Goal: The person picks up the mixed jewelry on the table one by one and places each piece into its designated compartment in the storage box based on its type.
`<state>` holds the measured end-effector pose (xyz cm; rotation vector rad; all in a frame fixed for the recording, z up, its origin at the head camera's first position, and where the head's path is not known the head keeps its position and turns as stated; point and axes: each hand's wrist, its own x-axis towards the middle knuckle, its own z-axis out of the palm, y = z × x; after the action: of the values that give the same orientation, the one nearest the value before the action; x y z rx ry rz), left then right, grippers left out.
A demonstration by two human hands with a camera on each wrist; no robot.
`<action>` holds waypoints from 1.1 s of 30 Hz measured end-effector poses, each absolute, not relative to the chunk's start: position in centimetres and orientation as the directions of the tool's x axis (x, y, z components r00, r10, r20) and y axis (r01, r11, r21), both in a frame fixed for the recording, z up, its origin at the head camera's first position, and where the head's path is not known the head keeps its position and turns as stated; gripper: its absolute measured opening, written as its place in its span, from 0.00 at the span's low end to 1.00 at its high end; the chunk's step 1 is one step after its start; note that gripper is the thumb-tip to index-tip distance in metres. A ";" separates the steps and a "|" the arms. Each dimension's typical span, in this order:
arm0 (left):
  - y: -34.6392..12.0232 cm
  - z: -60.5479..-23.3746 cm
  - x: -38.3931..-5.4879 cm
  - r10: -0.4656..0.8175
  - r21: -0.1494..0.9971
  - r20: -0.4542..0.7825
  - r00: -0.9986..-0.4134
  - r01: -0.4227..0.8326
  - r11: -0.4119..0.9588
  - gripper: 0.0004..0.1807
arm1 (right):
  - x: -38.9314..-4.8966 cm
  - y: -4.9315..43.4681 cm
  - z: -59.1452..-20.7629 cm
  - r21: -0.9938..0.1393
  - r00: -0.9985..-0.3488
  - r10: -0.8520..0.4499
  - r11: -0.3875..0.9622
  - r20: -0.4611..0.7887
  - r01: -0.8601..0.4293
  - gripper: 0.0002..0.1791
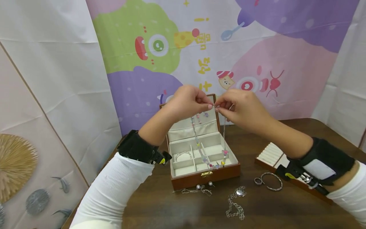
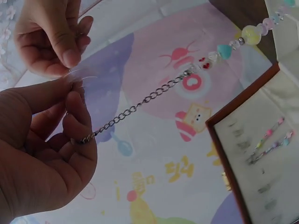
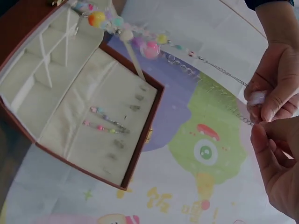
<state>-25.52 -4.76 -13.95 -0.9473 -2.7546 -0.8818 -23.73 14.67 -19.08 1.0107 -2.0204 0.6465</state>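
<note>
A beaded necklace (image 1: 197, 144) with pastel beads and a silver chain (image 2: 140, 105) hangs in a loop from both hands. My left hand (image 1: 188, 101) pinches one chain end between thumb and index finger, the chain running across its curled fingers. Fingertips nearly meeting it, my right hand (image 1: 243, 106) pinches the other end. A small clear plastic-looking piece (image 2: 81, 74) shows at the fingertips; the clasp is too small to make out. Behind and below the loop stands a brown jewelry box (image 1: 206, 178), lid raised, its lower beads overlapping the front compartments.
One compartment holds a silver bracelet (image 1: 183, 155). Inside the lid hangs a beaded strand (image 3: 105, 121). In front of the box lie pearl-ended jewelry (image 1: 198, 187) and a silver chain with pendant (image 1: 235, 203). To the right are a bangle (image 1: 273, 182), a ring (image 1: 258, 181) and a ring tray (image 1: 270, 155).
</note>
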 end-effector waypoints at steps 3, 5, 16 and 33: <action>-4.3 -13.3 -25.4 0.543 0.363 0.315 -0.779 0.627 0.689 0.06 | -23.6 14.6 -19.1 -0.223 -0.487 -0.389 0.554 0.782 -0.802 0.05; -4.1 -12.9 -25.3 0.552 0.289 0.340 -0.761 0.644 0.709 0.07 | -23.7 14.6 -19.1 -0.302 -0.550 -0.359 0.555 0.754 -0.775 0.05; -5.5 -11.8 -27.6 0.516 0.198 0.470 -0.716 0.655 0.729 0.08 | -25.5 16.1 -22.8 -0.393 -0.759 -0.397 0.677 0.517 -0.622 0.11; -10.3 -14.3 -34.7 0.312 0.323 0.652 -0.692 0.625 0.711 0.08 | -28.2 18.9 -35.4 -0.719 -0.946 -0.319 0.645 0.054 -0.258 0.23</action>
<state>-34.74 -10.25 -14.32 -0.7111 -2.3462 -0.7242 -28.22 18.86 -35.36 0.5131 -2.9190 1.2569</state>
